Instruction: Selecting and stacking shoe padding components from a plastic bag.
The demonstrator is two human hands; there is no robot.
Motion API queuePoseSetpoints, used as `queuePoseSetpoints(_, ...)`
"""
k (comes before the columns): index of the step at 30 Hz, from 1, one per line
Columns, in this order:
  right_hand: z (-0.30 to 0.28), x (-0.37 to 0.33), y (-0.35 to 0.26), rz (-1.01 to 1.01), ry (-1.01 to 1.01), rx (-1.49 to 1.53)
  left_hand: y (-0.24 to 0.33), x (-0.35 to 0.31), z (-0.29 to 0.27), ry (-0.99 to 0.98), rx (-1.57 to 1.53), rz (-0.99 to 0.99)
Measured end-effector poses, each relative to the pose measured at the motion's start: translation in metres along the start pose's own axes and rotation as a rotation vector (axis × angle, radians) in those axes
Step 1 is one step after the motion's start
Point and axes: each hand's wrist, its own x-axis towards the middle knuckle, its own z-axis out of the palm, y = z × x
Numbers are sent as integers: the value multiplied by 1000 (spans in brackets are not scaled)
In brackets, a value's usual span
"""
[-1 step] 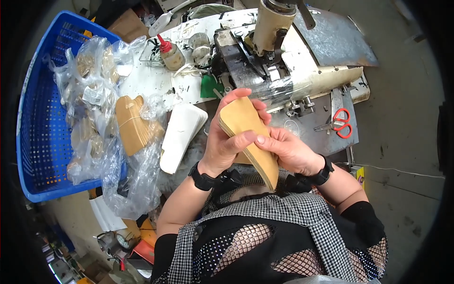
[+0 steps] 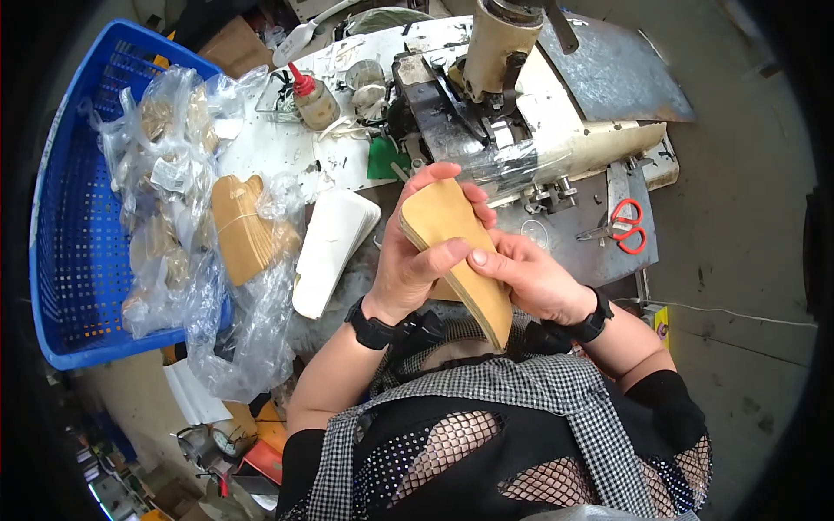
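Note:
A stack of tan, flat cut pieces [image 2: 460, 226], long with rounded corners, is held up in front of my chest. My left hand [image 2: 417, 260] wraps round its left side, thumb on the top piece and fingertips showing past the far edge. From the right, my right hand [image 2: 534, 278] grips the same stack, its thumb on top near the left thumb and its other fingers partly hidden. A pile of white cut pieces [image 2: 334, 247] lies on the table left of my hands. Beyond it, a tan bundle [image 2: 243, 230] tied with a band rests on clear plastic.
A blue plastic basket [image 2: 65, 234] with plastic-bagged pieces stands at the left. Ahead is a sewing machine [image 2: 504, 61]. Red-handled scissors [image 2: 625, 227] lie at the right. A bottle with a red nozzle [image 2: 314, 102] and a green scrap [image 2: 387, 159] sit on the far table.

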Motion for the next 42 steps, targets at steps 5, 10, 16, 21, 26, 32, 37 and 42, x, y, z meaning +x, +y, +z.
queuePoseSetpoints(5,-17,-15,5,-323,-12,32,0,-1,-1,27,46,34)
queuePoseSetpoints(10,-23,-26,-3,-323,-314,-304,6,-6,15,-128,99,-41)
queuePoseSetpoints(16,-23,-31,8,-279,-91,-503,37,-13,30,-454,1052,-228)
queuePoseSetpoints(21,-20,-31,22,-402,-75,-433,36,-17,50,-586,1600,-315)
queuePoseSetpoints(26,-16,-32,24,-444,-6,-512,35,-13,43,-619,1653,-149)
queuePoseSetpoints(32,-27,-27,24,-529,-45,-598,37,1,30,-687,1590,-254)
queuePoseSetpoints(37,-23,-23,14,-621,15,-585,48,11,-2,-655,769,-247)
queuePoseSetpoints(42,-34,-3,7,-473,105,-372,22,17,-20,37,519,-399)
